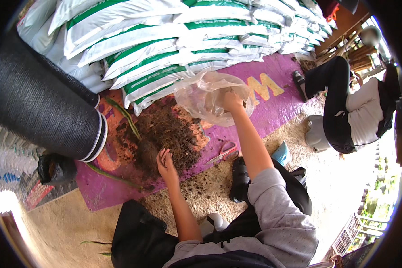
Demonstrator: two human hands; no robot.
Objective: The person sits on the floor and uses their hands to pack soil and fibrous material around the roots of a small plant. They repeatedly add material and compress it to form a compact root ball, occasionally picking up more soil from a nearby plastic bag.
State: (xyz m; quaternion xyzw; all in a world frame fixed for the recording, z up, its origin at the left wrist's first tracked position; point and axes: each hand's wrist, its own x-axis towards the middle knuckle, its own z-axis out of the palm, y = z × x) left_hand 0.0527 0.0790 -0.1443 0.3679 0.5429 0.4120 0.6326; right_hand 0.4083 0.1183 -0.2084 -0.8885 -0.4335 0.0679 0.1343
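Note:
My right hand (pixel 232 101) reaches into the mouth of a clear plastic bag (pixel 193 94). Its fingers point down into the bag and are largely hidden, along with whatever they touch. My left hand (pixel 166 166) is at the near right side of a heap of dark, fibrous soil (pixel 167 127), with fingers loosely curled and apart and nothing visible in them. A long green leaf (pixel 128 118) lies against the heap's far left side, and another narrow leaf (pixel 114 176) lies at its near left. Scissors with red handles (pixel 229 151) rest between the heap and my foot.
Stacked white and green sacks (pixel 152 49) line the far side of the purple painted board (pixel 94 192). Large black mesh rolls (pixel 44 94) stand at left, beside a black plastic bag (pixel 56 169). A blue item (pixel 281 153) lies right of my knee. Another person (pixel 344 102) sits at right.

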